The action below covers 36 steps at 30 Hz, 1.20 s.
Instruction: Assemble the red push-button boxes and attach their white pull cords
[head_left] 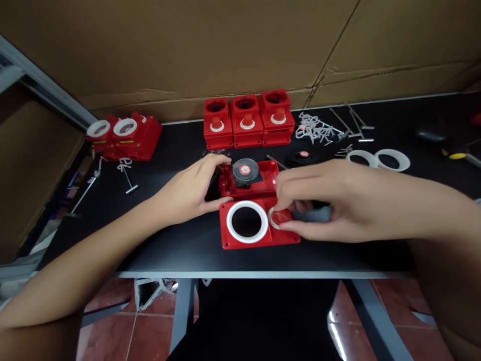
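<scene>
With our right hand (326, 193) we pinched the red knob (281, 217) on the red cover (268, 237), which lay on the black table (169, 250) just in front of the open red box (253, 190). Our left hand (191, 190) was spread, thumb at the cover's corner and fingers beside the box.

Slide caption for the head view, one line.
Right hand pinches the red knob on a red cover; left hand at one end of the open red housing.
</scene>
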Each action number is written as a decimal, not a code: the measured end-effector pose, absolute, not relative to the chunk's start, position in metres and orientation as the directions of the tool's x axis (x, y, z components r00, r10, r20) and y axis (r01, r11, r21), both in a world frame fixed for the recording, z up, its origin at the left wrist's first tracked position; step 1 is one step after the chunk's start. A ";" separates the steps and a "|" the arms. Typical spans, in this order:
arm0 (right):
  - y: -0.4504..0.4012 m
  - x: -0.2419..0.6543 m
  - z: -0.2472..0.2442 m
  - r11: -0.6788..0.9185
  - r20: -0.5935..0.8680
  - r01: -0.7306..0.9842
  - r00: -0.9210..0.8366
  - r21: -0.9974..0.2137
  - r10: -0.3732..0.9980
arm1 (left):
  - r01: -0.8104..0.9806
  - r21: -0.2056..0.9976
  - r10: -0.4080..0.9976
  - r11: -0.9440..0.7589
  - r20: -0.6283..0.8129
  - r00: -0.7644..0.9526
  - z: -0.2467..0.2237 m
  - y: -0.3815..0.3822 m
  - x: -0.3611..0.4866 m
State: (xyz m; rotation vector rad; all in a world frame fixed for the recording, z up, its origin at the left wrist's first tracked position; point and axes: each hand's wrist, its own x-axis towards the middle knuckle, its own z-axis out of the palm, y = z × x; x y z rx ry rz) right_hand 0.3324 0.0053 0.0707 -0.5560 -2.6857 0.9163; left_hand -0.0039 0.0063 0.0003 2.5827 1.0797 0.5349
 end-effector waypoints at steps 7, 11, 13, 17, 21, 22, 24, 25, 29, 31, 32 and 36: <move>0.015 0.337 0.076 0.752 0.449 0.406 -0.619 -0.519 0.644 | 0.583 0.352 0.680 -0.732 0.326 0.657 0.003 0.008 -0.004; 0.021 0.338 0.072 0.720 0.482 0.478 -0.536 -0.503 0.693 | 0.554 0.403 0.684 -0.728 0.479 0.550 0.008 0.004 -0.003; 0.023 0.338 0.070 0.712 0.476 0.501 -0.530 -0.491 0.702 | 0.539 0.450 0.699 -0.712 0.521 0.490 0.010 0.002 -0.003; 0.023 0.334 0.068 0.709 0.446 0.515 -0.553 -0.482 0.704 | 0.564 0.439 0.711 -0.699 0.512 0.482 0.011 0.000 -0.005; 0.022 0.333 0.067 0.713 0.445 0.515 -0.558 -0.476 0.700 | 0.585 0.457 0.738 -0.670 0.498 0.455 0.012 0.000 -0.002; 0.022 0.333 0.066 0.713 0.444 0.519 -0.559 -0.471 0.701 | 0.596 0.463 0.750 -0.656 0.490 0.445 0.012 0.000 -0.001; 0.022 0.333 0.065 0.712 0.443 0.526 -0.558 -0.465 0.701 | 0.611 0.456 0.758 -0.647 0.473 0.449 0.014 -0.001 0.000; 0.022 0.333 0.065 0.712 0.441 0.527 -0.559 -0.464 0.702 | 0.615 0.445 0.755 -0.650 0.467 0.460 0.014 -0.002 0.000; 0.023 0.334 0.063 0.719 0.439 0.525 -0.570 -0.455 0.694 | 0.613 0.421 0.739 -0.669 0.462 0.490 0.013 -0.001 -0.001; 0.024 0.335 0.063 0.734 0.439 0.519 -0.588 -0.439 0.679 | 0.577 0.402 0.698 -0.711 0.502 0.511 0.011 0.002 -0.002; 0.024 0.335 0.062 0.741 0.436 0.515 -0.600 -0.432 0.671 | 0.559 0.383 0.672 -0.735 0.522 0.526 0.009 0.004 -0.002; 0.027 0.336 0.055 0.745 0.373 0.527 -0.649 -0.409 0.663 | 0.594 0.335 0.677 -0.731 0.464 0.572 0.006 0.007 -0.002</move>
